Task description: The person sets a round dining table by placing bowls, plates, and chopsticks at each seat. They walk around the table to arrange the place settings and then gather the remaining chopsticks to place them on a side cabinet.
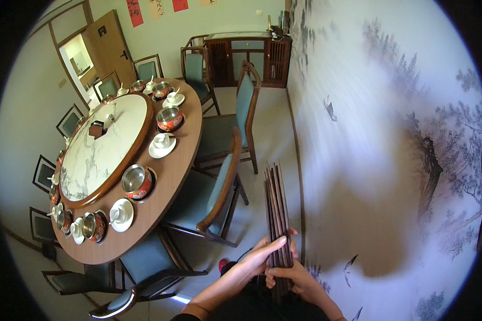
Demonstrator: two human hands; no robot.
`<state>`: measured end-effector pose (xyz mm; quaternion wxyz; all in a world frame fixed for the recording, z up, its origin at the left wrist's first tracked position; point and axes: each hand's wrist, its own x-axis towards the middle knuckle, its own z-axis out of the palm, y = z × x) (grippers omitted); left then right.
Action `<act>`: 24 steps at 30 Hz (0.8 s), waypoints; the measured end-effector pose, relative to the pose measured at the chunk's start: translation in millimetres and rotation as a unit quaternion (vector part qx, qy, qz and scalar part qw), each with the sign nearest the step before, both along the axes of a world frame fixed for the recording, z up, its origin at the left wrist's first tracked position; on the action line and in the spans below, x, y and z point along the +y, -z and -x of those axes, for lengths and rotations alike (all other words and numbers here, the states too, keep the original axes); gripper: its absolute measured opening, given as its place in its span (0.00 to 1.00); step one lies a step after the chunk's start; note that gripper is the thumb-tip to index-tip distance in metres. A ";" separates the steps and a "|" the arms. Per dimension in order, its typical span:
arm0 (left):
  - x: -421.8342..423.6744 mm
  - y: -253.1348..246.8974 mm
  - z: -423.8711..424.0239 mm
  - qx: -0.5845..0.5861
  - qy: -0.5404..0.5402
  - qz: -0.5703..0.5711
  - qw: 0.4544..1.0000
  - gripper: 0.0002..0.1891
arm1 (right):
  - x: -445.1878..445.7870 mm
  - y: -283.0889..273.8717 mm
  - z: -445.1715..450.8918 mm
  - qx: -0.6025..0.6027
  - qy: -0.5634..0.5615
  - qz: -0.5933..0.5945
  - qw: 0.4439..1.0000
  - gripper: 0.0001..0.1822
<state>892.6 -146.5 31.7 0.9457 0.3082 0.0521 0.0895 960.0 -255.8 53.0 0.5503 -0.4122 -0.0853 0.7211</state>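
A bundle of long dark chopsticks [277,200] stands nearly upright in front of me, held in both hands. My left hand [267,250] grips it around the middle, the thumb lying across the front. Lower down, my right hand [287,275] closes around the same bundle near its bottom end, which is partly hidden by the fingers. To the left is a round wooden table [180,160], set with red patterned metal pots [137,182] and white cups on saucers [121,215]. A small dark brown box [97,129] rests on the marble-patterned turntable [112,160].
Wooden chairs with blue-green padding [201,196] surround the table. A wall with a painted landscape [385,160] rises close on my right. A dark wooden sideboard [247,60] stands at the far wall, and a wooden door [110,46] is open at the back left.
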 end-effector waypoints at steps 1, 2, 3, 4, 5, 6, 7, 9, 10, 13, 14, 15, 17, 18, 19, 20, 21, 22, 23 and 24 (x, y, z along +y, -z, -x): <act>-5.2 -3.2 -11.2 0.062 -0.020 0.016 0.998 0.20 | -2.8 1.0 -9.8 0.011 0.011 -0.002 1.000 0.11; -8.1 -1.8 -21.6 0.090 -0.030 0.016 0.995 0.16 | -4.3 1.9 -18.2 0.023 0.022 -0.003 1.000 0.11; -7.6 0.4 -31.3 0.116 -0.043 0.012 0.992 0.13 | -3.5 1.1 -26.8 0.033 0.030 -0.007 0.999 0.12; -6.9 0.9 -39.8 0.131 -0.054 0.023 0.990 0.10 | -2.4 -1.3 -35.7 0.030 0.021 -0.007 0.999 0.12; -6.2 1.2 -46.5 0.139 -0.062 0.020 0.988 0.10 | -1.4 1.1 -42.5 0.037 0.018 -0.002 0.999 0.11; -3.2 1.1 -54.9 0.144 -0.068 0.015 0.987 0.10 | 2.1 5.4 -50.8 0.042 0.018 0.000 0.999 0.11; 0.9 1.5 -63.0 0.150 -0.074 0.010 0.986 0.10 | 6.7 8.1 -59.4 0.047 0.017 0.003 0.999 0.10; 12.2 5.3 -81.6 0.145 -0.083 0.000 0.986 0.10 | 18.4 8.8 -80.2 0.058 0.008 0.018 0.998 0.10; 19.9 8.2 -91.0 0.143 -0.086 -0.002 0.986 0.11 | 26.3 9.2 -91.8 0.062 0.003 0.025 0.998 0.10; 43.7 8.3 -123.7 0.139 -0.106 -0.011 0.985 0.11 | 53.9 25.5 -130.1 0.083 -0.038 -0.006 0.996 0.11; 51.4 7.0 -136.2 0.107 -0.129 -0.013 0.986 0.11 | 63.9 28.9 -143.2 0.068 -0.041 0.026 0.996 0.09; 62.0 6.1 -147.1 0.107 -0.124 -0.007 0.986 0.11 | 76.4 28.8 -156.6 0.066 -0.049 0.013 0.997 0.09; 87.7 8.7 -173.4 0.102 -0.139 -0.037 0.984 0.11 | 103.2 23.1 -184.1 0.064 -0.066 -0.013 0.996 0.08; 98.0 3.5 -184.6 0.099 -0.146 -0.029 0.984 0.11 | 113.9 12.6 -194.5 0.034 -0.060 -0.001 0.998 0.08; 109.0 -3.7 -196.5 0.097 -0.154 -0.021 0.983 0.11 | 129.1 6.1 -208.2 0.028 -0.064 -0.005 0.998 0.08; 124.1 -9.6 -209.7 0.103 -0.155 -0.025 0.982 0.11 | 144.6 -0.3 -223.2 0.021 -0.070 -0.009 0.997 0.09; 136.4 -9.9 -219.2 0.093 -0.151 -0.027 0.984 0.11 | 155.9 -0.4 -233.6 0.025 -0.075 -0.005 0.997 0.09; 150.4 -11.5 -229.0 0.083 -0.148 -0.029 0.985 0.11 | 168.4 -1.3 -244.0 0.000 -0.072 -0.011 0.997 0.09; 164.5 -13.3 -237.9 0.073 -0.146 -0.031 0.986 0.11 | 182.5 -2.3 -253.6 -0.008 -0.074 -0.008 0.997 0.09; 177.0 -14.2 -244.2 0.058 -0.159 -0.032 0.985 0.12 | 196.3 -2.2 -260.9 -0.011 -0.077 -0.005 0.997 0.09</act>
